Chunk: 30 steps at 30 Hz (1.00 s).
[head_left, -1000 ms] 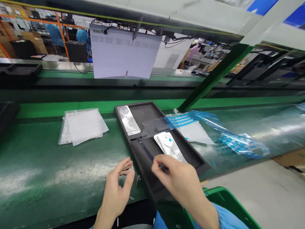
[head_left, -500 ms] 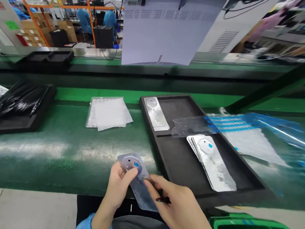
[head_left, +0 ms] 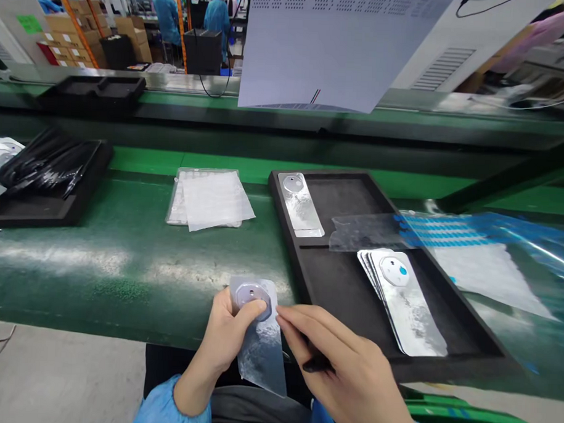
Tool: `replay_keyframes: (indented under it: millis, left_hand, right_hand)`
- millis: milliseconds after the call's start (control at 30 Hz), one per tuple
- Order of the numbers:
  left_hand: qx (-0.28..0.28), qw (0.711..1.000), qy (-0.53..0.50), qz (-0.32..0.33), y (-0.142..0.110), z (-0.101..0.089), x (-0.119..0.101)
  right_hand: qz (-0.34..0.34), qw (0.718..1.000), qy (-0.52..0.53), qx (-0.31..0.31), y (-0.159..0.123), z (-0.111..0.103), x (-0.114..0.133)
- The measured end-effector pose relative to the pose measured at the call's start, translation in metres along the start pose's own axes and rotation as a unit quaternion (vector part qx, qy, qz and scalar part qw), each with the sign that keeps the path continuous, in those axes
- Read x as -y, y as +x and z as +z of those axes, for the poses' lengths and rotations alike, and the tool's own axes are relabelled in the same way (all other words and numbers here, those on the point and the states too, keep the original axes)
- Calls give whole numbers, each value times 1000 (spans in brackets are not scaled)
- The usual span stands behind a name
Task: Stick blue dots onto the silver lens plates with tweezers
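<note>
My left hand [head_left: 234, 333] is closed round a silvery phone back cover [head_left: 263, 353], its thumb pressed on the octagonal camera area. The cover is tilted above the table's front edge. My right hand [head_left: 337, 355] is closed, thumb and forefinger pinched together at the cover's right edge. A slim dark tool [head_left: 317, 364] lies in that hand; its tip is hidden, so its kind is unclear. Right of my hands, a fanned stack of similar covers [head_left: 408, 308], the top one with a blue dot, rests in a black tray [head_left: 303, 271]. Another cover [head_left: 302, 206] lies in the tray's back compartment.
White sheets [head_left: 217, 200] lie on a clear plastic box at the back middle. Clear film with blue tabs [head_left: 448, 229] hangs over the tray's right edge. At left stands a black tray [head_left: 36, 215] with black plastic. A green bin [head_left: 473, 422] sits below at right.
My left thumb has moved over the blue dot on the cover. The cover has turned more upright, and my right fingertips have shifted up along its right edge. The camera view has shifted slightly.
</note>
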<state>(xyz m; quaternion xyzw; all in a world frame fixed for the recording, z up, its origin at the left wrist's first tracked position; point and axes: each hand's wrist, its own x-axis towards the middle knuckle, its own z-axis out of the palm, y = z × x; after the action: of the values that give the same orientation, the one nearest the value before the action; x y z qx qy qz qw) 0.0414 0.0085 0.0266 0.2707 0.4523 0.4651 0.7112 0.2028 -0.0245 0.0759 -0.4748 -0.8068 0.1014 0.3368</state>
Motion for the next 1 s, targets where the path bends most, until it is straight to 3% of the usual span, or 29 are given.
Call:
replay_keyframes:
  millis: [267, 467, 1000]
  left_hand:
    - [46, 980, 156, 116, -4, 3, 6]
    - [52, 972, 187, 129, -3, 2, 9]
    - [55, 965, 212, 144, -6, -1, 9]
  right_hand:
    - [-58, 990, -117, 60, 5, -1, -21]
    - [-79, 985, -132, 73, 3, -2, -23]
    - [-53, 990, -107, 73, 8, 4, -22]
